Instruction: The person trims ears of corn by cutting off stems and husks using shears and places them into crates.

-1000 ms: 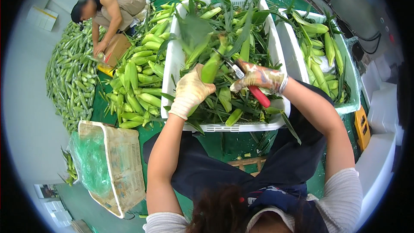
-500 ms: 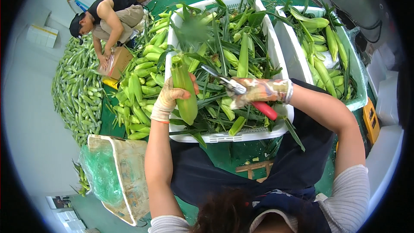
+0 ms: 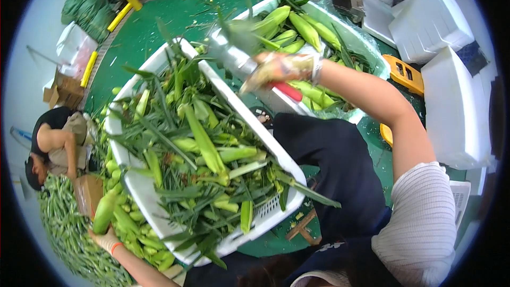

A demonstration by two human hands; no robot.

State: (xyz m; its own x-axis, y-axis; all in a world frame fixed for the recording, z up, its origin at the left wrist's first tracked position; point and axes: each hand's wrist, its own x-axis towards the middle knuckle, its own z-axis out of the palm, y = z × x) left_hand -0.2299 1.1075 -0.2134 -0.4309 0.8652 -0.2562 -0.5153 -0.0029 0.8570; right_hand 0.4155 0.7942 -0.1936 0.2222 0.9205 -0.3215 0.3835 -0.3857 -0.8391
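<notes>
My gloved left hand (image 3: 106, 239) is stretched out to the far left, fingers closed round an ear of corn (image 3: 105, 211) in its green husk. The ear stands roughly upright over a heap of trimmed corn (image 3: 151, 242) beside the white crate (image 3: 244, 121). My right hand (image 3: 281, 70), in a patterned glove, grips a red-handled metal tool (image 3: 288, 91). Its silver head is blurred, so its exact kind is unclear. This hand hovers over the near edge of the corn-filled bin (image 3: 380, 66) on the right. Loose leaves and husks (image 3: 204, 143) fill the white crate.
At far left a person (image 3: 56, 138) crouches by a cardboard box (image 3: 87, 196) and a pile of wrapped corn (image 3: 74, 231). White foam boxes (image 3: 451, 106) and a yellow-orange plastic piece (image 3: 404, 74) stand at right. A small wooden frame (image 3: 304, 229) lies on the green floor (image 3: 159, 18).
My view has swung to the right. My left hand has carried the ear of corn from over the crate to the heap at left; my right hand, with the tool, is now by the right bin.
</notes>
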